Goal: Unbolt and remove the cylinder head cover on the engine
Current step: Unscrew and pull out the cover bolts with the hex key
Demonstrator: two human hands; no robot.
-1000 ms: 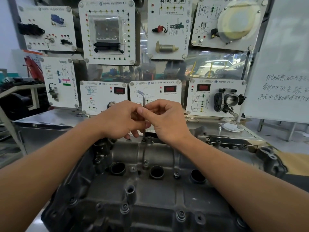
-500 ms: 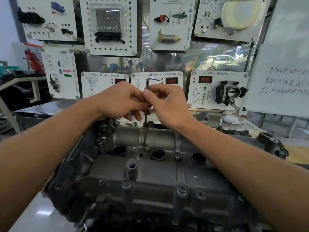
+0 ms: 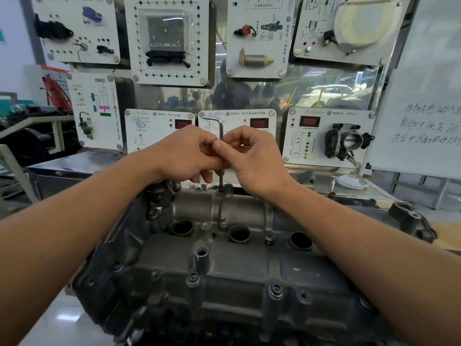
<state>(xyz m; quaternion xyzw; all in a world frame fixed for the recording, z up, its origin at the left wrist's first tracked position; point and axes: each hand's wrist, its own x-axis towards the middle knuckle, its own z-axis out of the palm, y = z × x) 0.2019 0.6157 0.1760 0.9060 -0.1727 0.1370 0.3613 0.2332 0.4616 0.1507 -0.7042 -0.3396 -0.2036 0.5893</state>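
My left grip (image 3: 184, 153) and right grip (image 3: 252, 158) both pinch the upright shaft of the L-shaped hex key (image 3: 220, 128) at frame centre. Its tip is seated in a bolt (image 3: 220, 188) on the far edge of the cylinder head cover (image 3: 237, 268). The cover sits on the engine, lower centre. The front bolts (image 3: 193, 279) look seated, so I judge the unbolting is at an early stage and the lift-off is not yet begun.

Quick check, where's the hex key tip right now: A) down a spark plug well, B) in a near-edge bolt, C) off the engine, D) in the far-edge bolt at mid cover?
D: the hex key stands upright, pinched by the left hand and the right hand, with its lower tip in the far-edge bolt of the cylinder head cover.
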